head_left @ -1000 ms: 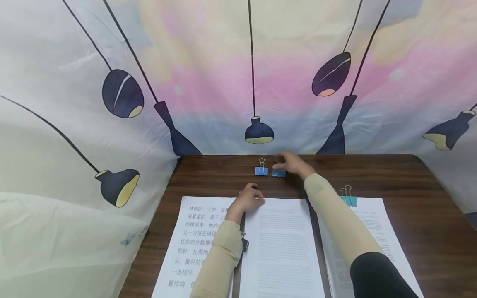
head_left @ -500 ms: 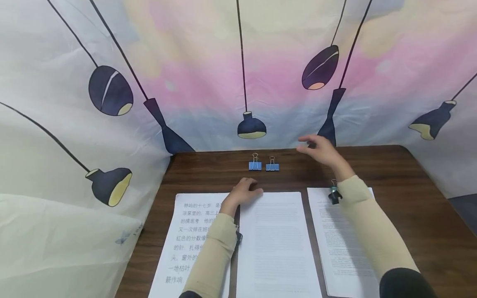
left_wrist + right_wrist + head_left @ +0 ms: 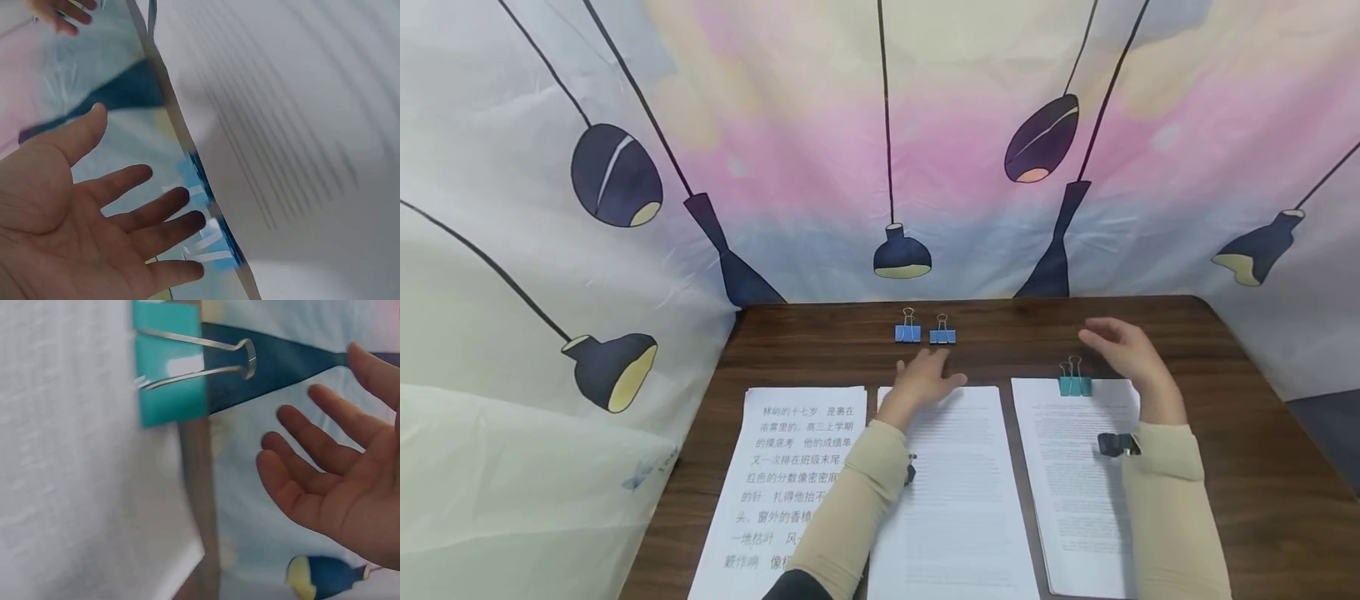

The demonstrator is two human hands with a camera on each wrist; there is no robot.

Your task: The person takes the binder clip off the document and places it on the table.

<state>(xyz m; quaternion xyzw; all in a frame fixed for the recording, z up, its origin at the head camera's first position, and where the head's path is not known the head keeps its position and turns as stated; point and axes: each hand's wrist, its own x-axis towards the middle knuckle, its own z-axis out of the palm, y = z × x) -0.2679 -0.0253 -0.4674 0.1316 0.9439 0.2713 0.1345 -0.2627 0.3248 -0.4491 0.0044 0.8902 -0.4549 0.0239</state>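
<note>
My left hand (image 3: 921,382) hovers over the top of the middle paper stack (image 3: 955,492), its fingers spread and holding nothing. Just beyond those fingertips, two blue binder clips, one on the left (image 3: 907,333) and one on the right (image 3: 942,336), stand side by side on the table. My right hand (image 3: 1126,350) is off to the right, past the top edge of the right paper stack (image 3: 1075,467), with loosely bent fingers and nothing in them. A teal binder clip (image 3: 1075,385) grips that stack's top edge; in the right wrist view the clip (image 3: 172,362) is apart from the fingers.
To the left lies a stack of large-print pages (image 3: 782,467), partly hidden by my left sleeve. The brown wooden table (image 3: 820,350) ends at a patterned cloth backdrop (image 3: 820,167). A small dark device (image 3: 1118,445) sits at each wrist.
My right hand has moved from the blue clips rightward to beside the teal clip, empty. My left hand has shifted a little right over the middle stack.
</note>
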